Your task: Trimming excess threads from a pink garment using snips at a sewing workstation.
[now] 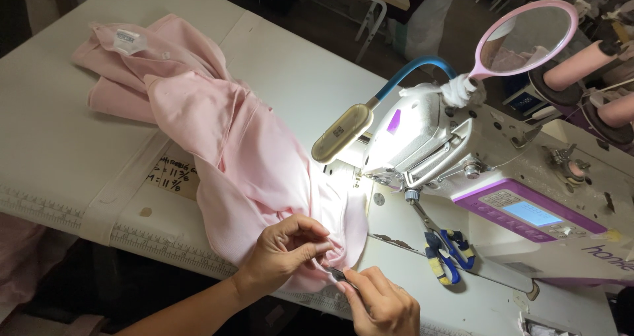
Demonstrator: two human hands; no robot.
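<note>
One pink garment (224,144) on tabletop (59,131); one sewing machine (489,191), far right. Left hand (284,253) pinches garment's near hem; right hand (383,306) pinches small metal tool (337,274) touching it.

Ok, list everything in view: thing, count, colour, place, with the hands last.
garment: one, pale pink, spread across the table toward the needle
table: one, white, ruler strips along its near edge
sewing machine: one, white with purple trim, right
lamp: one, beige head on a blue gooseneck, over the needle area
hand mirror: one, pink frame, fixed atop the machine
scissors: one pair, blue and yellow handles, on the machine bed
thread cones: two, pink, upper right
left hand: pinching the fabric edge
right hand: holding a small dark tool at the fabric
</note>
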